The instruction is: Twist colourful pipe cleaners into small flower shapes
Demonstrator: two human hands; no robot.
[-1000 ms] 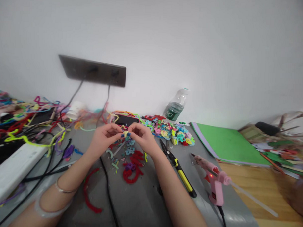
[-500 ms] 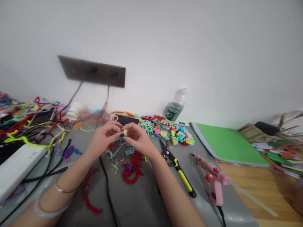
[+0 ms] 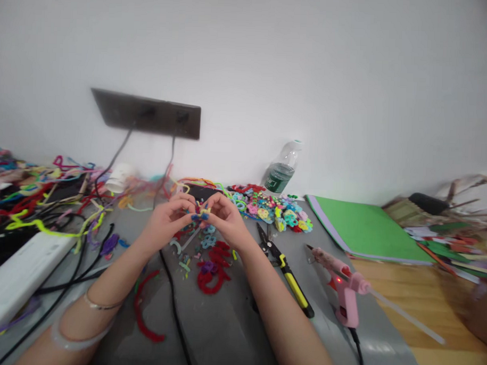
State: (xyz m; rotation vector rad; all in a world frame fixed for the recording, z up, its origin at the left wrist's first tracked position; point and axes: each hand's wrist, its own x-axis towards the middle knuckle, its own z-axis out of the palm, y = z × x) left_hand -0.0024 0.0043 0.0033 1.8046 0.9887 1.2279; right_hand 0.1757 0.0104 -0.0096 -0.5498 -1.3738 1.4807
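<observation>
My left hand (image 3: 168, 218) and my right hand (image 3: 225, 220) meet above the grey table mat (image 3: 230, 336), fingertips pinched together on a small yellow pipe-cleaner piece (image 3: 205, 209). Blue-painted nails show at the pinch. Below the hands lie small blue pipe-cleaner loops (image 3: 208, 241) and a cluster of red pipe-cleaner shapes (image 3: 212, 269). A curved red pipe cleaner (image 3: 143, 315) lies beside my left forearm.
Yellow-handled pliers (image 3: 286, 272) and a pink glue gun (image 3: 343, 287) lie to the right. A pile of coloured pipe-cleaner flowers (image 3: 276, 210), a water bottle (image 3: 281, 170) and a green folder (image 3: 365, 229) sit behind. Tangled pipe cleaners (image 3: 39, 196), black cables (image 3: 171, 308) and a white power strip (image 3: 20, 273) fill the left.
My fingers have shifted slightly on the small yellow piece, the hands closing a little nearer together. Everything on the table stays where it was.
</observation>
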